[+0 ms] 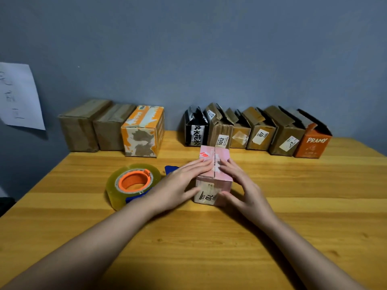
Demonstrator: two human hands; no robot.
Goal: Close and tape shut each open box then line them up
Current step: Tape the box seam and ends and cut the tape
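A small pink box [215,162] stands in the middle of the wooden table, its two top flaps folded down and meeting along a centre seam. My left hand [178,185] presses flat on the left flap, thumb against the front face. My right hand [240,185] presses on the right flap, thumb at the front corner. A big roll of clear tape [130,183] on an orange core with a blue dispenser lies just left of my left hand. Three closed boxes [109,128] line up at the back left. Several open boxes [257,132] stand in a row at the back right.
The wooden table [209,237] ends at a blue-grey wall behind the boxes. A white sheet of paper [18,97] hangs on the wall at the left. A gap separates the closed row from the open row. An orange box marked PRAMY [313,143] ends the right row.
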